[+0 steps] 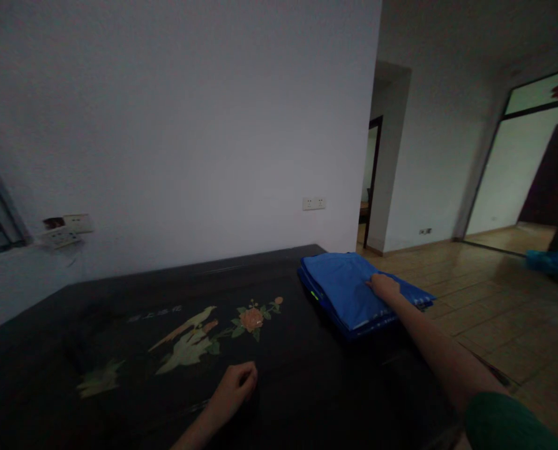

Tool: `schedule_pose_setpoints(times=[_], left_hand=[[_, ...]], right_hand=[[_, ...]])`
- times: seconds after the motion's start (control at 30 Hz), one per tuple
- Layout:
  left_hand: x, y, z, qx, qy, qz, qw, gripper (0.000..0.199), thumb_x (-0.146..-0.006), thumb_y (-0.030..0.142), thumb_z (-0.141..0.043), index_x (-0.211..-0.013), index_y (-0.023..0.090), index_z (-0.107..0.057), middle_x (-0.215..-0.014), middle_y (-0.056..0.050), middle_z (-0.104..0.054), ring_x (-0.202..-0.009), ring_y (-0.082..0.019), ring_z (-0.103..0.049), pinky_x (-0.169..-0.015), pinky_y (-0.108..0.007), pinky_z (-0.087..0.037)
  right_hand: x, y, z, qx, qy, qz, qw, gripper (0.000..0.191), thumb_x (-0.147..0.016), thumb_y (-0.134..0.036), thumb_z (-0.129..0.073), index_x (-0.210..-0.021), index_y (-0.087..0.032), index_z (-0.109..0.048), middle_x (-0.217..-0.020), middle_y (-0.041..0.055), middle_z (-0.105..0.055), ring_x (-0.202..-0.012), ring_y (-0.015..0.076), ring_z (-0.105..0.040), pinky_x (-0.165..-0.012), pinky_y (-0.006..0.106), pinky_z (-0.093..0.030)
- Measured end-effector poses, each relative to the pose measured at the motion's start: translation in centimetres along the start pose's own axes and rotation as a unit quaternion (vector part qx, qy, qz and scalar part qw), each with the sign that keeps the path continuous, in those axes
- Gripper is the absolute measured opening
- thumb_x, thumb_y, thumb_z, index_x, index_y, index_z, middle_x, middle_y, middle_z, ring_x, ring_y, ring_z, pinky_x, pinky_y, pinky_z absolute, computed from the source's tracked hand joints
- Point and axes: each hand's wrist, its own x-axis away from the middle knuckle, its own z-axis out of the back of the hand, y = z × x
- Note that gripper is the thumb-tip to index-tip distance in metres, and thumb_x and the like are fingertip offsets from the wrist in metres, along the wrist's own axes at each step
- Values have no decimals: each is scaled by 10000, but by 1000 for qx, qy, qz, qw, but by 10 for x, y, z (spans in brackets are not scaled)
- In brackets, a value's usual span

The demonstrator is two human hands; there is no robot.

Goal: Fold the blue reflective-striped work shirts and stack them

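Observation:
A stack of folded blue cloth or bags (pixel 339 284) lies on the right part of a dark, glossy table (pixel 288 400). My right hand (pixel 384 287) reaches over the stack and rests on its top right side, fingers closed at the light blue top layer; what they pinch is too small to make out. Near the table's front middle is my left hand (pixel 239 382), its fingers curled in with nothing visible in them. It sits left of the stack, apart from it.
Painted birds (pixel 187 347) and a flower (pixel 252 319) decorate the tabletop. A pale wall with a socket (pixel 314 204) stands behind the table. Tiled floor (pixel 485 294) extends to the right, with a bright blue bundle (pixel 553 264) at the far right.

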Motion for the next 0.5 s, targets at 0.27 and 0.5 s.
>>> schedule_pose_setpoints(times=[0.27,0.5], left_hand=[[1,4,0,11,7,25,1000,425,-812,590,-400,-621,210,-412,-501,48,-423,-441,-103,-380,-464,-227,-286],[4,12,-2,-19,5,5,1000,369,-865,483,-400,-629,202,-439,-505,44,-460,-449,-106,-430,-479,-221,-326]], right_hand=[[9,-28,44,45,41,43,997,382,-943,-122,-347,-1115,-60,-683,-1133,264,-653,-1081,320,-635,-883,418,-481],[16,-103,182,34,183,195,963,372,-947,-286,-471,-1061,2,-676,-1108,285,-649,-1085,353,-614,-909,457,-462]])
